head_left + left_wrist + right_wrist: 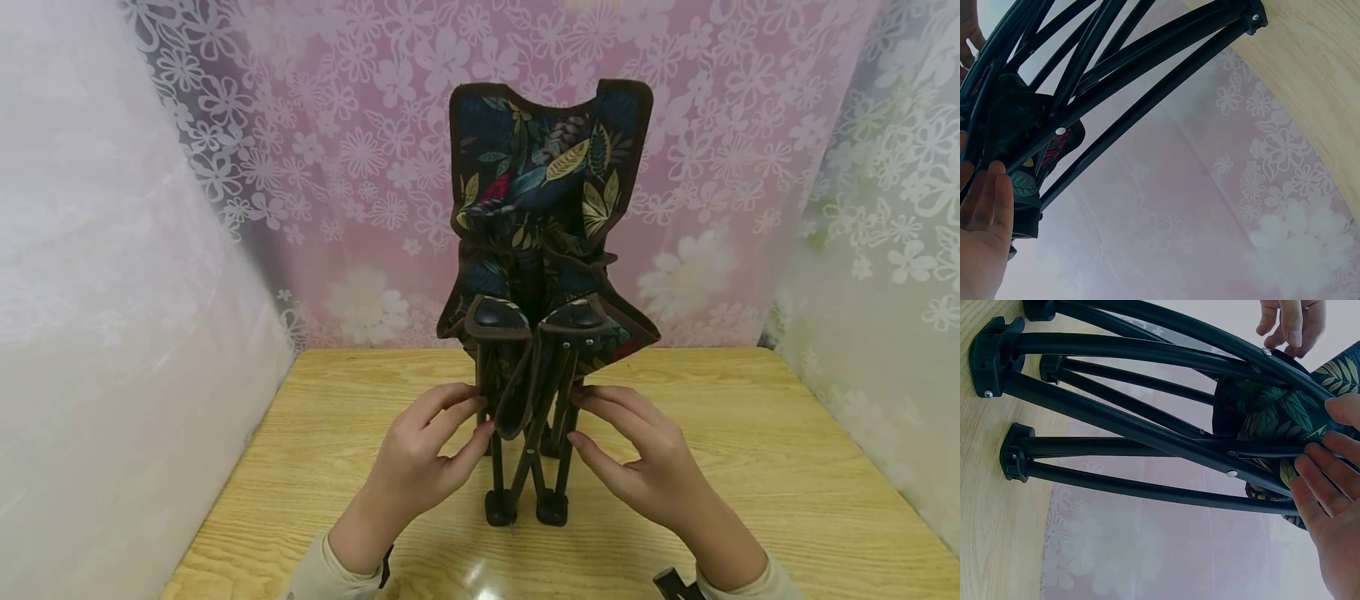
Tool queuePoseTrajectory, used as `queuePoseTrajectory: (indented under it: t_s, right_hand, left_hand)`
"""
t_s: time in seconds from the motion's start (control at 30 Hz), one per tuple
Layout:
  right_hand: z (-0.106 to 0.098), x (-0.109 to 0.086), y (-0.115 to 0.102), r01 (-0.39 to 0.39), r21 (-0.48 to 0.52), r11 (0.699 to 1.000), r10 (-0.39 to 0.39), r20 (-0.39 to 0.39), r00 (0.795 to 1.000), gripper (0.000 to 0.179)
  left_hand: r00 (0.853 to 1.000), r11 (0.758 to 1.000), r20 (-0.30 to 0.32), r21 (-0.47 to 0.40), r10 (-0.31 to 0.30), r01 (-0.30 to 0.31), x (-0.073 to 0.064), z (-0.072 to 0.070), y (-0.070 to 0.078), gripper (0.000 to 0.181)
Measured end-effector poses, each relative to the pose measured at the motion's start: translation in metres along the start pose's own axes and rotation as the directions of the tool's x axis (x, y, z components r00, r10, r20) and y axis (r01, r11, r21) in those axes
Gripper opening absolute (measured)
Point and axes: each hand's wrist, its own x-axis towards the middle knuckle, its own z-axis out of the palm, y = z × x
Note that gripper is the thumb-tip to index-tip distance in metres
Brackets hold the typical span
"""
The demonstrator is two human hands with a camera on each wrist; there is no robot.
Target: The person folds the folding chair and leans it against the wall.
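A small folding chair with dark leaf-printed fabric and brown edging stands upright on the wooden table, its frame drawn together. Black tubular legs cross below the seat and end in black plastic feet. At the chair's left side, my left hand touches the frame with fingertips and thumb apart. Opposite it, my right hand touches the right-hand legs in a similar pose. The right wrist view shows its fairly straight fingers against the tubes and fabric. Loose seat cloth hangs between the hands.
The light wooden tabletop extends around the chair's feet. Behind it hangs a pink curtain with white flowers. Pale sheets close off both sides. A black strap piece shows by the right wrist.
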Motion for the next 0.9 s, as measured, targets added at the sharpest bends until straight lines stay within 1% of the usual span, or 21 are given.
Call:
queuePoseTrajectory:
  t_s: [0.33, 0.67, 0.9]
  right_hand:
    - [0.001, -0.002, 0.0, -0.003, 0.011, 1.0, 0.003, 0.001, 1.0, 0.038]
    - [0.0, -0.004, 0.001, -0.01, 0.013, 1.0, 0.01, 0.007, 1.0, 0.037]
    - [0.0, -0.007, 0.002, -0.033, 0.029, 0.999, 0.032, 0.022, 0.999, 0.038]
  left_hand:
    - [0.999, 1.0, 0.024, 0.008, -0.022, 0.022, -0.005, 0.001, 0.0, 0.026]
    - [0.998, 0.999, 0.044, -0.005, -0.046, 0.046, -0.008, 0.001, 0.0, 0.023]
    - [0.997, 0.999, 0.057, 0.006, -0.052, 0.052, -0.011, 0.002, -0.001, 0.02]
